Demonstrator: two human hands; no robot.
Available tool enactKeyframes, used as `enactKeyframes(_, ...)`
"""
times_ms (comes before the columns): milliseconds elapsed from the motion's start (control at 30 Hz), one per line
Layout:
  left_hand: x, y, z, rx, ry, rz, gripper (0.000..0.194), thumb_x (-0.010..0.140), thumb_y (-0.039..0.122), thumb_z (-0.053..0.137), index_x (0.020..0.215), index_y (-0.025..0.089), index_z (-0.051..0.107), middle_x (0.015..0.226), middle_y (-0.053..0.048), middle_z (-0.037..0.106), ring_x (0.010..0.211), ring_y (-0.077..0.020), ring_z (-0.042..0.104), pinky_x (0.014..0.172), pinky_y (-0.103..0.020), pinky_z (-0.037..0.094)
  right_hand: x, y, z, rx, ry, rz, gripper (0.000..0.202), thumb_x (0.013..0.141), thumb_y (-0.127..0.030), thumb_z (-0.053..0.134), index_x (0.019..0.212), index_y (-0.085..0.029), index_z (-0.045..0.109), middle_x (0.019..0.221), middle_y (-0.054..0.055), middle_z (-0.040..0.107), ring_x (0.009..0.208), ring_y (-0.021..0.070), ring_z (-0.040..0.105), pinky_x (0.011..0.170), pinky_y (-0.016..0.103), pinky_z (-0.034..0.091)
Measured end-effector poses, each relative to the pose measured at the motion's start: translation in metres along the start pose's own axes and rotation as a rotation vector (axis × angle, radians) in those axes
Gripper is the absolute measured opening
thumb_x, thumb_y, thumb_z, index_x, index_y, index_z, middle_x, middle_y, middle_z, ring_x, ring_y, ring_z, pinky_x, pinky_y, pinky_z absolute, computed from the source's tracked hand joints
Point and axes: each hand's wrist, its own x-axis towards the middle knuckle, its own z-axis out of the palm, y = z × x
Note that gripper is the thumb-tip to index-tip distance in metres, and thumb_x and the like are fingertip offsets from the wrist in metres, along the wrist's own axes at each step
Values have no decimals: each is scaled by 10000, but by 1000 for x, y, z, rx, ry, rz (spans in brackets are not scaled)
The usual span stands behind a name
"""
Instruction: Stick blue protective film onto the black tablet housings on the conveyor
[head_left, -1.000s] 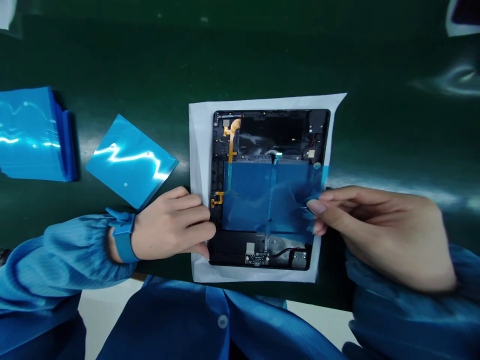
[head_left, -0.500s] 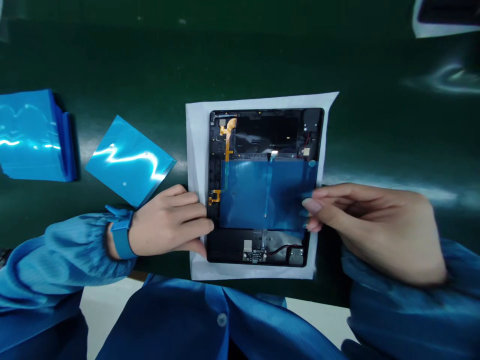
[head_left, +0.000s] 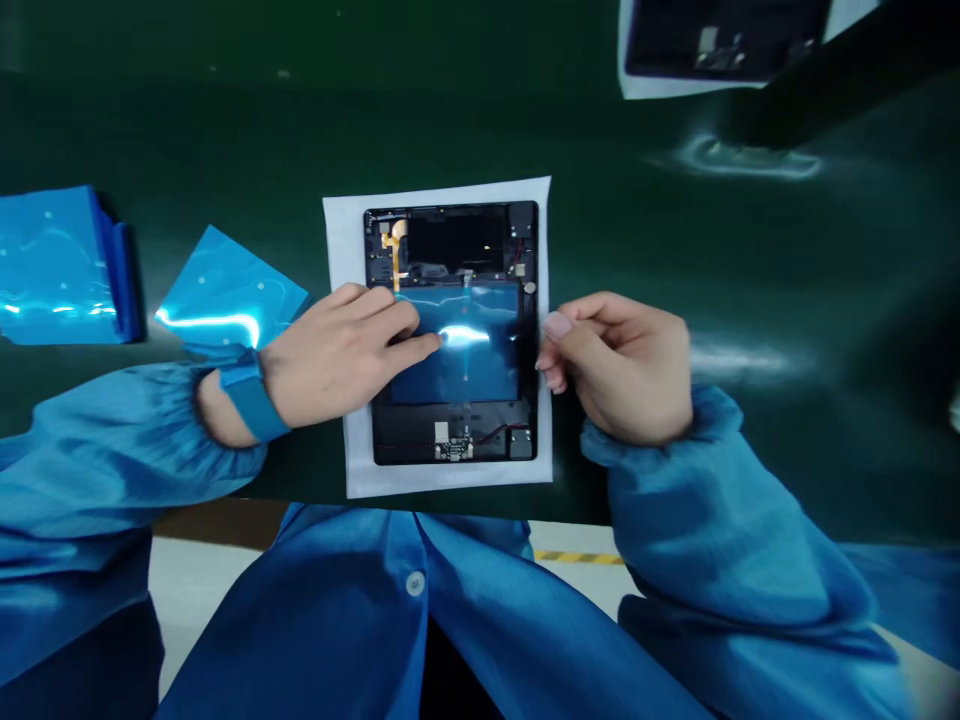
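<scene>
A black tablet housing (head_left: 531, 330) with its inside exposed lies on a white sheet (head_left: 442, 482). Blue film (head_left: 491, 365) covers the middle of it, over the battery area, and light glints off its surface. My left hand (head_left: 341, 345) reaches across the left edge of the housing, its fingers stretched out with the tips on the film. Just beyond the right edge is my right hand (head_left: 619, 365), thumb and fingertips pinched together. Whatever may be between those fingertips is too small or hidden to make out.
One loose blue film sheet (head_left: 225, 285) lies left of the housing, partly under my left wrist. A stack of blue sheets (head_left: 49, 265) sits at the far left. Another open device (head_left: 727, 40) on white backing is at the top right of the green table (head_left: 225, 130).
My right hand has come off the right part of the film to beside the housing. My left hand has moved from the housing's left edge onto the film. The view has shifted.
</scene>
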Motion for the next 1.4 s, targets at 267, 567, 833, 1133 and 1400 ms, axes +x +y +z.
enactKeyframes(267,39,26,-10,51,-245,-59,610,980,132,413,1546,354,452,1169,-122,644,941,-269,654,864,-424,461,-2,10,3,-15,-15,-30,389,804,-542,801,780,-191,636,580,-24,639,406,94,520,400,233,442)
enactKeyframes(567,23,11,-4,-97,-135,-172,607,974,220,502,1572,269,410,1299,-137,626,1146,-315,623,994,-477,471,-15,0,14,-497,-148,-413,276,941,-448,647,930,-186,731,768,36,722,619,147,629,614,293,512)
enactKeyframes(833,-37,-11,10,-223,-76,-308,1229,713,857,680,1594,77,326,1656,-273,293,1523,-454,306,1228,-595,295,13,-15,51,-1266,-435,-893,593,1017,-541,464,1420,-133,613,1134,182,659,923,288,583,783,394,415)
enactKeyframes(1133,-34,0,10,-192,-142,-343,1256,736,808,709,1635,77,225,1699,-245,203,1571,-432,242,1274,-605,217,10,-12,54,-1323,-455,-947,739,1007,-670,363,1450,-121,583,1105,180,644,909,284,554,777,387,391)
enactKeyframes(1400,-34,5,6,-166,-155,-340,1233,757,784,713,1635,68,227,1702,-234,195,1579,-408,242,1286,-583,212,-17,-6,44,-1263,-417,-954,740,998,-691,377,1379,-109,629,1046,153,667,877,264,550,756,377,384)
